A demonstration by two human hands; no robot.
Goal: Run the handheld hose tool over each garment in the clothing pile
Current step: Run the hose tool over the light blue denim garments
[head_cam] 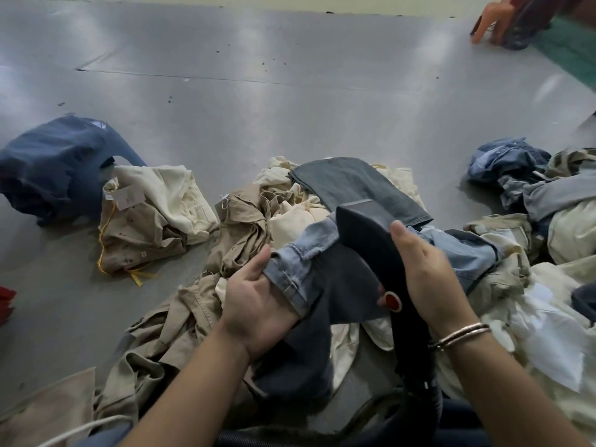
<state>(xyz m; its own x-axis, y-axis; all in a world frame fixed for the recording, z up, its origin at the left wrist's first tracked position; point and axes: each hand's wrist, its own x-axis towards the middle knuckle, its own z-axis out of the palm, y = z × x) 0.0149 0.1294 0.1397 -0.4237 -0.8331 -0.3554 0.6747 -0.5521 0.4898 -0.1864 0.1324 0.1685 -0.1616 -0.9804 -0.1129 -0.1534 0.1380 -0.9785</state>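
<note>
Black hose tool (371,253) (red button) over jeans (361,185).

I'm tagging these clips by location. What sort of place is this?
Probably a garment workshop or factory floor: new-looking clothes with a paper tag lie heaped on a bare grey floor, and the right hand grips a hose-fed tool.
</note>
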